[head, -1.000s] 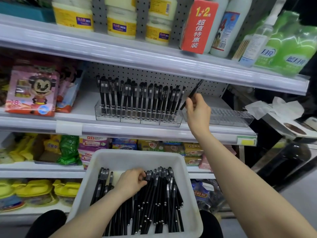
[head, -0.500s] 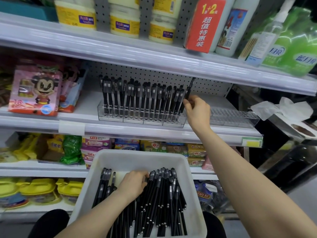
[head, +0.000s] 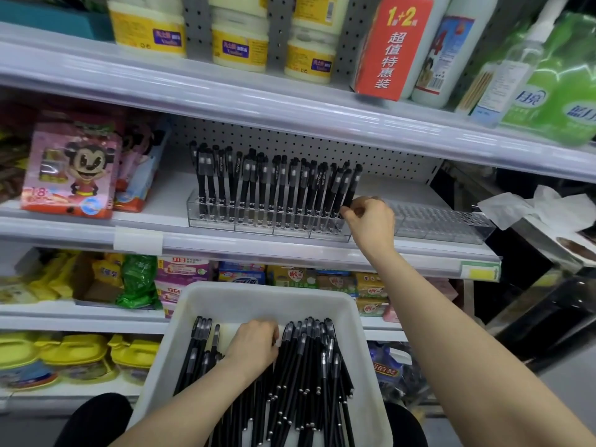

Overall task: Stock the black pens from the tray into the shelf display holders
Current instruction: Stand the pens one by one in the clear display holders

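The pen (head: 352, 188) that the right hand (head: 371, 224) held tilted above the row a second ago now stands in the rightmost slot of the holder (head: 271, 228), leaning slightly right like its neighbours. The grip pinches its lower barrel, thumb and fingertips closed on it just above the holder's rim, so it looks seated but not yet let go. That appears to fill this holder. The next pens probably belong in the empty holder (head: 442, 221) just to the right on the same shelf (head: 80, 227). The left hand (head: 254, 346) has stayed in the tray (head: 264, 295), near and low, with fingers curled among the loose pens (head: 306, 375). Whether its grip has caught one I cannot tell. Many pens lie in the tray, so the task seems well short of done.
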`<state>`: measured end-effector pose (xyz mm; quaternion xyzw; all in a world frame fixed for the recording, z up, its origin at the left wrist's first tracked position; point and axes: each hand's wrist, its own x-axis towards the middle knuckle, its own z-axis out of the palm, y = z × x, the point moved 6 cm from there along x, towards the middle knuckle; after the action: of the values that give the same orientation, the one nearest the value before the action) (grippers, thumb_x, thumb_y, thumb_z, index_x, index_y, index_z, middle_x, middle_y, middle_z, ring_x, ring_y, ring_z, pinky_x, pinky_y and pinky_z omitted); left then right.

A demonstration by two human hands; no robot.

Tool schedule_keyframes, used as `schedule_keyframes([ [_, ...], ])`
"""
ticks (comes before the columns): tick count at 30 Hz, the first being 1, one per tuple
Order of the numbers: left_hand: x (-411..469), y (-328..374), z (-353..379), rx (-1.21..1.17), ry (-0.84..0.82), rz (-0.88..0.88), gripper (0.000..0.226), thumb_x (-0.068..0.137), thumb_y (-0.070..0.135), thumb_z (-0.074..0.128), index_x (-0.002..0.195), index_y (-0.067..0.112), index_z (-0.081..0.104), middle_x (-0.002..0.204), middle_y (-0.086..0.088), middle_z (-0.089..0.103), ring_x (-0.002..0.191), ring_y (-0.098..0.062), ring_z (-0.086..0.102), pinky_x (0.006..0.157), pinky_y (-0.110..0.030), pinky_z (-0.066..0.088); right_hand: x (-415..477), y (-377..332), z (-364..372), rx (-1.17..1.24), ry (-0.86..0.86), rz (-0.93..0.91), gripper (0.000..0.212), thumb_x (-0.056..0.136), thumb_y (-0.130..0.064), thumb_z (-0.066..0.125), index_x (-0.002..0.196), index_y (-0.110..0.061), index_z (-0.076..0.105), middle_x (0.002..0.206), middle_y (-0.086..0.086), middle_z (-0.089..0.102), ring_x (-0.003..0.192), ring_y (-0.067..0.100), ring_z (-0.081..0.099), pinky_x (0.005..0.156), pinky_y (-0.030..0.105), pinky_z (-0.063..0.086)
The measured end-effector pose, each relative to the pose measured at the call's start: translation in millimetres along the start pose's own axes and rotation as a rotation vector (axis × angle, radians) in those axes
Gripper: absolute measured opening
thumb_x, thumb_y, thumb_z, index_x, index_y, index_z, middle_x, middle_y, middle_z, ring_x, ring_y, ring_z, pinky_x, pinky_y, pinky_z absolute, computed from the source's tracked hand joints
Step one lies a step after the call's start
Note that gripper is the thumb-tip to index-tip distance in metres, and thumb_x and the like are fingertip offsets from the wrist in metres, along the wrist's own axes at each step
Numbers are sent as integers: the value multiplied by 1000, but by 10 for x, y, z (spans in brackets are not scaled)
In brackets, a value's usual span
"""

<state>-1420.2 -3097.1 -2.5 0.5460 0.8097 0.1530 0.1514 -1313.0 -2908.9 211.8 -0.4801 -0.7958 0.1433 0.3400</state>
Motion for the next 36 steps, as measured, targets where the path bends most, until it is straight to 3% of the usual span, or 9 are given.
schedule_keyframes([
  [3, 0, -77, -19, -129, -17, -114, 29, 83, 24, 67, 110, 27, 55, 100, 1, 67, 97, -20, 62, 84, -30, 52, -20, -21, -45, 33, 38, -10, 15, 91, -31, 65, 86, -17, 67, 86, 7, 66, 80, 26, 60, 75, 37, 50],
  [7, 6, -140, -37, -186, -9, -172, 42, 80, 25, 70, 118, 28, 55, 101, 2, 69, 98, -18, 63, 86, -27, 50, -74, -60, -80, 61, 80, -23, 18, 92, -28, 63, 101, -12, 66, 89, 4, 65, 82, 21, 59, 73, 33, 47],
  [11, 26, -169, 5, -157, -12, -206, 39, 82, 25, 68, 120, 24, 59, 105, 0, 69, 100, -19, 64, 88, -28, 51, -228, -59, -70, 113, 138, -41, 25, 93, -26, 64, 114, -14, 57, 93, 0, 59, 84, 16, 54, 72, 26, 36],
  [14, 26, -88, 9, -21, -59, -163, 33, 85, 40, 68, 110, 16, 67, 106, -3, 68, 99, -21, 63, 85, -29, 51, -358, 6, -18, 183, 151, -29, 32, 93, -22, 64, 122, -14, 53, 95, 0, 57, 87, 16, 54, 73, 28, 39],
  [17, 25, -20, 8, 30, -85, -159, 27, 87, 39, 66, 100, 15, 70, 100, -5, 66, 96, -23, 63, 82, -32, 53, -470, 39, 34, 179, 157, -31, 27, 94, -21, 62, 119, -15, 54, 95, -1, 58, 87, 16, 54, 72, 27, 37],
  [21, 36, 20, -26, -3, -127, -227, 19, 84, 34, 66, 77, 17, 64, 75, 1, 58, 78, -17, 59, 68, -26, 47, -681, 4, 114, 166, 143, -85, 14, 95, -18, 59, 109, -18, 56, 92, -3, 58, 80, 13, 53, 69, 26, 36],
  [27, 23, -183, -222, -565, -95, -416, 22, 81, 34, 72, 77, 12, 71, 70, -2, 69, 66, -16, 63, 65, -27, 49, -995, -13, 421, 148, -94, -172, 6, 95, -20, 59, 97, -17, 64, 78, -6, 64, 70, 12, 59, 66, 30, 49],
  [32, -19, -208, -824, -887, 170, -310, 8, 84, 19, 74, 92, 17, 71, 82, 0, 71, 75, -13, 64, 69, -22, 53, -1210, -50, 776, 170, -400, -167, 15, 93, -29, 62, 101, -20, 71, 92, -8, 71, 86, 10, 64, 81, 27, 52],
  [36, -60, -143, -1206, -1040, 308, -229, 11, 84, 15, 74, 94, 15, 71, 86, -5, 72, 75, -12, 64, 62, -18, 52, -1305, -245, 899, 227, -536, -191, 19, 90, -31, 67, 106, -22, 73, 98, -8, 73, 88, 7, 64, 80, 19, 47],
])
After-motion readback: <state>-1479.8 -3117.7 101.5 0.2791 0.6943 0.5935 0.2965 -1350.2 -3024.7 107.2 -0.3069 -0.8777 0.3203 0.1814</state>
